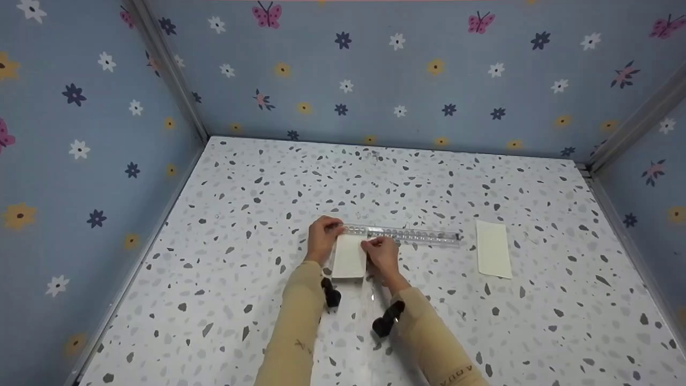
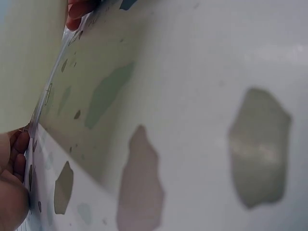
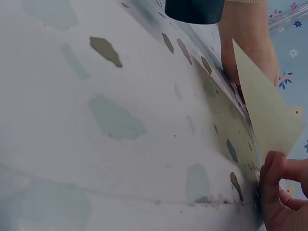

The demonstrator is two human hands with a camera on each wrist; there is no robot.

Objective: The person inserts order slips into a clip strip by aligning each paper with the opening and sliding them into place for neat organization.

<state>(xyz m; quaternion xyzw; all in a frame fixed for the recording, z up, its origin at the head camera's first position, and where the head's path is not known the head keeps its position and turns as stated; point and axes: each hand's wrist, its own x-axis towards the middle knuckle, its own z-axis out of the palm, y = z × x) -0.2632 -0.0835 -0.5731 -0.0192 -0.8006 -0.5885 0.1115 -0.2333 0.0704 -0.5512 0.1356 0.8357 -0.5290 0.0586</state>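
Note:
A cream paper (image 1: 349, 260) lies between my two hands, its near end raised a little off the table. At its far left corner my left hand (image 1: 321, 240) pinches the edge, fingers beside the left end of a clear plastic ruler (image 1: 423, 236). My right hand (image 1: 383, 254) pinches the right edge between thumb and fingers. In the right wrist view the paper (image 3: 262, 96) stands up at a slant beside the right hand (image 3: 284, 187). The left wrist view shows the paper's side (image 2: 31, 57) with the left hand (image 2: 12, 178) below it.
A second cream paper (image 1: 493, 250) lies flat to the right. The speckled white table (image 1: 241, 214) is bounded by a patterned blue wall (image 1: 375, 69) at the back and panels at both sides. A faint clear strip (image 1: 364, 327) runs toward me between the forearms.

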